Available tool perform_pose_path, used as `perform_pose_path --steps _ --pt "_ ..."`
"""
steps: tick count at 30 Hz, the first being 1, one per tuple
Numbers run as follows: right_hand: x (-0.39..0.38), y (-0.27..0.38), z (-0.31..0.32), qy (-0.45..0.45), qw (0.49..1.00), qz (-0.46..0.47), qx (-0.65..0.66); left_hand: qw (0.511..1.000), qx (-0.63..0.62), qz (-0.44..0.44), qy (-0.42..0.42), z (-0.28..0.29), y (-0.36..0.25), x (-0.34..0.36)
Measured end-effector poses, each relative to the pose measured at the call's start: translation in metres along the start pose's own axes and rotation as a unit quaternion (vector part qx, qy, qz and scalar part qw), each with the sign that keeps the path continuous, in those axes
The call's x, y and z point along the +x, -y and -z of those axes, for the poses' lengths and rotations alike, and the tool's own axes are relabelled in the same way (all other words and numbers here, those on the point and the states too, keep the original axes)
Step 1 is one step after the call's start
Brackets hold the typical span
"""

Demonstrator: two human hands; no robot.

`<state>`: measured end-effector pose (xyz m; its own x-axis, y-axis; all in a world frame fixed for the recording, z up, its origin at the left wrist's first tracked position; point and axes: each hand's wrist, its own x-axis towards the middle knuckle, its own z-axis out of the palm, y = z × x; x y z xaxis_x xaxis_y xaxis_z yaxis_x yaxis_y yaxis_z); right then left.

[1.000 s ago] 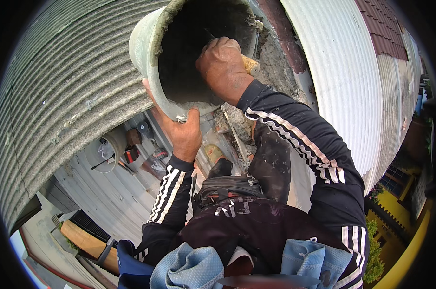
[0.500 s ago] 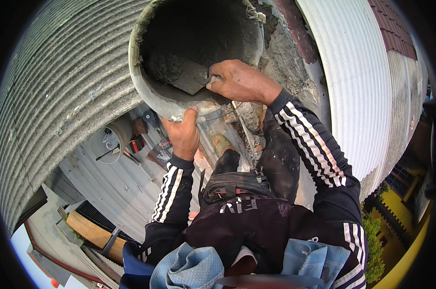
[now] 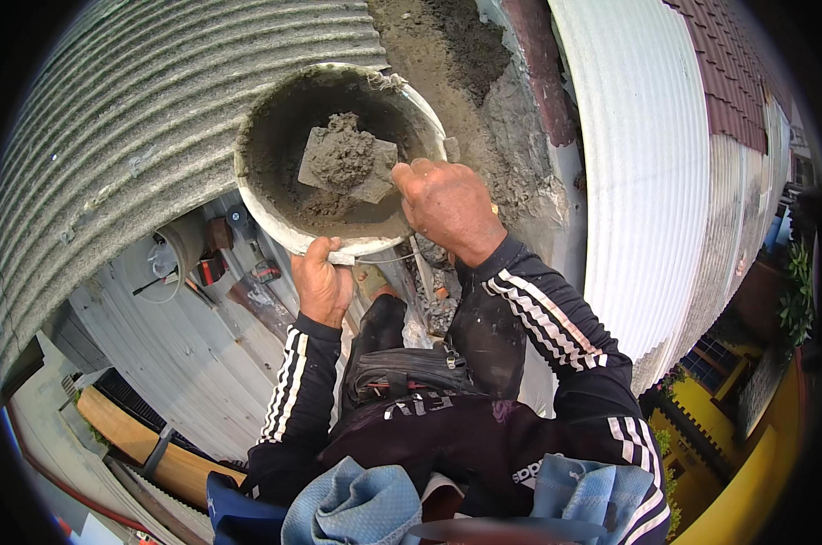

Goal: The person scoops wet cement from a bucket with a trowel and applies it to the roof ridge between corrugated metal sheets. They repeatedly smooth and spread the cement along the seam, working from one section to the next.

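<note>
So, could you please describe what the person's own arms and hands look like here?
Both arms wear dark long sleeves with white stripes running down them. The left hand and right hand are bare, without gloves; a ring shows on the right hand.

bucket (image 3: 265, 213): 12 o'clock, left hand (image 3: 323, 286) grips rim
trowel (image 3: 349, 163): in bucket, mortar-loaded, held by right hand (image 3: 447, 207)

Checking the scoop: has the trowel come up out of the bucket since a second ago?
Yes. The trowel, loaded with mortar, has risen from deep in the bucket toward its rim, held by the right hand.
</note>
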<state>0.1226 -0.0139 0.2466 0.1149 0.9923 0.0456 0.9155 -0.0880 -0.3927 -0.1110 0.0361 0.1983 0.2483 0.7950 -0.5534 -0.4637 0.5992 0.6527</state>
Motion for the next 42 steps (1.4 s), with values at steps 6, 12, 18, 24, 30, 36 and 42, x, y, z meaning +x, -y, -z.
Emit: perform_pose_path --steps 6,12,18,24,30,36,42 --pt "0.008 -0.083 -0.043 0.166 0.888 0.111 0.415 0.992 0.006 0.061 -0.113 0.082 0.014 -0.045" --pt "0.016 -0.274 -0.177 0.25 0.613 -0.297 0.688 0.958 0.097 0.077 -0.259 0.136 0.021 -0.082" --pt "-0.041 -0.278 -0.193 -0.178 0.81 -0.419 0.371 0.956 0.086 0.043 -0.278 0.165 0.032 -0.084" --pt "-0.106 -0.129 -0.023 0.018 0.982 -0.168 0.081 0.974 0.131 -0.002 -0.183 0.144 0.025 -0.089" --pt "-0.037 0.025 0.028 0.153 0.986 0.045 -0.037 0.943 0.306 -0.117 -0.059 0.092 -0.012 -0.09" --pt "0.037 0.118 0.035 -0.015 0.959 0.032 -0.282 0.914 0.318 -0.243 0.059 0.029 -0.063 -0.101" --pt "0.047 0.148 0.124 -0.051 0.963 0.065 -0.258 0.912 0.303 -0.266 0.08 0.002 -0.102 -0.114"
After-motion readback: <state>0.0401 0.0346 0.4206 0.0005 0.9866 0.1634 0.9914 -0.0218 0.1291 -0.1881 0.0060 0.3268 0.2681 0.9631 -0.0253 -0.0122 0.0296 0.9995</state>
